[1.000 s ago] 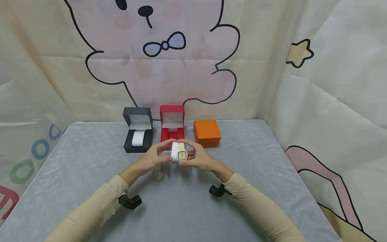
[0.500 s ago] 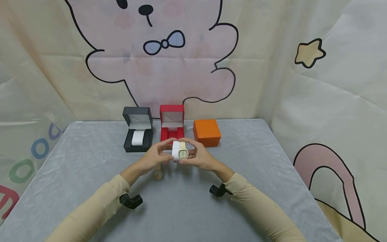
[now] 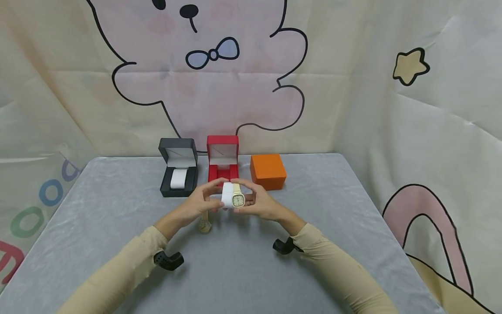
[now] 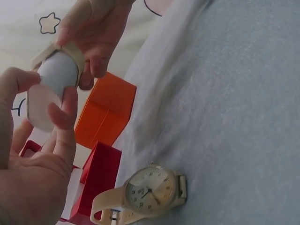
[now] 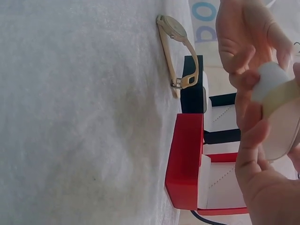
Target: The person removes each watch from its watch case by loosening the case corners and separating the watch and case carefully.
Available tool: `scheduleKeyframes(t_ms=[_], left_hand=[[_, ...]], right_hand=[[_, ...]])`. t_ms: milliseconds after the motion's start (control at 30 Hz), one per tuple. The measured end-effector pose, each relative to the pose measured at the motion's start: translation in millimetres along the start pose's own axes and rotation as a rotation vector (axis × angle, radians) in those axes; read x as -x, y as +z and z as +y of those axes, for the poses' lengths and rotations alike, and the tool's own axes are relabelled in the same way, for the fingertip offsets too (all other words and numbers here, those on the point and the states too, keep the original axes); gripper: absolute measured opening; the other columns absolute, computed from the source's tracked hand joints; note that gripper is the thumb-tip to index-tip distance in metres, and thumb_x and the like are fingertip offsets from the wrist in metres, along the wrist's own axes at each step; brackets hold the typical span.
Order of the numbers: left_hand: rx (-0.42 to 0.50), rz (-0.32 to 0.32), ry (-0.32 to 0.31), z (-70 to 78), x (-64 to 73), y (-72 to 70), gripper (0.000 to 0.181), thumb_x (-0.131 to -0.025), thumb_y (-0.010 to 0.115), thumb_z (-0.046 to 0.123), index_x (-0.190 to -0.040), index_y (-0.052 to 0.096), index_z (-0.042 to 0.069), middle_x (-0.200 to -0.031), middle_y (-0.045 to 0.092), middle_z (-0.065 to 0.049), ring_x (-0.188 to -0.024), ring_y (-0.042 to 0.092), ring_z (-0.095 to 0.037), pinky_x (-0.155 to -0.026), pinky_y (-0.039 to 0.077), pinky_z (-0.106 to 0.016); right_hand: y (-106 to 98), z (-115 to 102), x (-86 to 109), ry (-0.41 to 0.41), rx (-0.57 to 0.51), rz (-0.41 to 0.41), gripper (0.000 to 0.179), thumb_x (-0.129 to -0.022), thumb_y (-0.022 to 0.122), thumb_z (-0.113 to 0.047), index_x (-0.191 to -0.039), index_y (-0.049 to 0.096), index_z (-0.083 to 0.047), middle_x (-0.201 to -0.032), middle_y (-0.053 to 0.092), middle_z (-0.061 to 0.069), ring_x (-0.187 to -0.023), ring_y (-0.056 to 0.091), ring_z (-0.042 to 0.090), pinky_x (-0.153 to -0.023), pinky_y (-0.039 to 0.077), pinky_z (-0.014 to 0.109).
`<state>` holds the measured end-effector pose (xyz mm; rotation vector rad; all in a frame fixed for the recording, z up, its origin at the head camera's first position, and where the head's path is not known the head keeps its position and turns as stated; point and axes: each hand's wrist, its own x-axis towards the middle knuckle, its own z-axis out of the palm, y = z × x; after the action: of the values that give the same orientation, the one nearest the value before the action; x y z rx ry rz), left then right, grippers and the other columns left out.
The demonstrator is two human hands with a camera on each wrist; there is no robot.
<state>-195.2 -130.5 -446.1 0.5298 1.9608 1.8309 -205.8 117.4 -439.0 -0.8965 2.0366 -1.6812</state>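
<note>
My left hand (image 3: 196,205) grips the left end of a white watch cushion (image 3: 227,195), fingertips above and thumb below. A cream wristwatch (image 3: 238,200) with a squarish dial is looped around the cushion's right end. My right hand (image 3: 263,205) pinches that watch between thumb and fingers. In the left wrist view, the strap (image 4: 80,63) circles the cushion near its far end. Both hands hold these raised above the table, in front of the red box (image 3: 223,150). A second cream watch (image 3: 205,225), round-faced and buckled, lies on the cloth below my left hand.
A dark grey watch box (image 3: 166,192) stands open at the back left with a white cushion (image 3: 178,179) inside. The red box beside it is open too, partly hidden by my fingers. A closed orange box (image 3: 268,172) stands to its right. Grey cloth (image 3: 235,270) covers the table.
The watch has shifted slightly right relative to the white cushion, and my hands have drawn slightly apart. The boxes and the second watch stay put; the head view has tilted and turned a little.
</note>
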Motion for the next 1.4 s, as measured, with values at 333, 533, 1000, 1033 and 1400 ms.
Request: scheduleKeyframes(t_ms=[333,533,1000,1033,1400], left_hand=[[-0.024,0.071,0.03,1.3,1.1,7.3,0.071,-0.093,0.067,0.002,-0.155,0.034,0.009,-0.145,0.048,-0.026,-0.093,0.073,-0.016,-0.076,0.057,-0.024],[-0.044,0.055,0.035,3.4,1.4,5.2,0.07,-0.092,0.067,0.003,-0.155,0.037,0.013,-0.147,0.049,-0.024,-0.106,0.066,-0.026,-0.074,0.056,-0.026],[0.024,0.004,-0.003,4.5,1.2,-0.8,0.07,-0.094,0.063,0.001,-0.157,0.033,0.011,-0.15,0.044,-0.023,-0.097,0.071,-0.021,-0.076,0.056,-0.026],[0.023,0.008,-0.003,4.5,1.3,-0.9,0.07,-0.094,0.064,0.002,-0.157,0.034,0.012,-0.15,0.045,-0.023,-0.1,0.069,-0.02,-0.077,0.057,-0.027],[0.022,0.009,-0.003,5.8,1.3,-2.1,0.07,-0.094,0.065,0.005,-0.156,0.035,0.011,-0.15,0.046,-0.019,-0.124,0.052,-0.029,-0.082,0.057,-0.036]], right_hand=[[1.4,1.2,0.0,0.019,-0.035,-0.003,0.082,-0.086,0.073,0.007,-0.156,0.033,-0.006,-0.145,0.047,0.019,-0.102,0.066,0.022,-0.087,0.06,0.028],[-2.7,-1.0,-0.2,0.0,-0.025,-0.039,0.076,-0.088,0.073,0.003,-0.155,0.038,-0.01,-0.142,0.05,0.019,-0.113,0.061,0.026,-0.093,0.058,0.031],[-8.5,-6.4,1.9,0.09,-0.101,-0.101,0.08,-0.092,0.068,0.0,-0.16,0.03,-0.018,-0.153,0.044,0.014,-0.117,0.058,0.025,-0.094,0.056,0.025],[-8.7,-6.1,2.0,0.093,-0.104,-0.102,0.08,-0.092,0.068,0.0,-0.16,0.03,-0.02,-0.154,0.044,0.014,-0.117,0.058,0.024,-0.094,0.055,0.025],[-11.5,-9.7,1.5,0.135,-0.229,-0.142,0.08,-0.094,0.063,0.001,-0.162,0.024,-0.021,-0.149,0.039,0.016,-0.106,0.054,0.018,-0.083,0.054,0.021]])
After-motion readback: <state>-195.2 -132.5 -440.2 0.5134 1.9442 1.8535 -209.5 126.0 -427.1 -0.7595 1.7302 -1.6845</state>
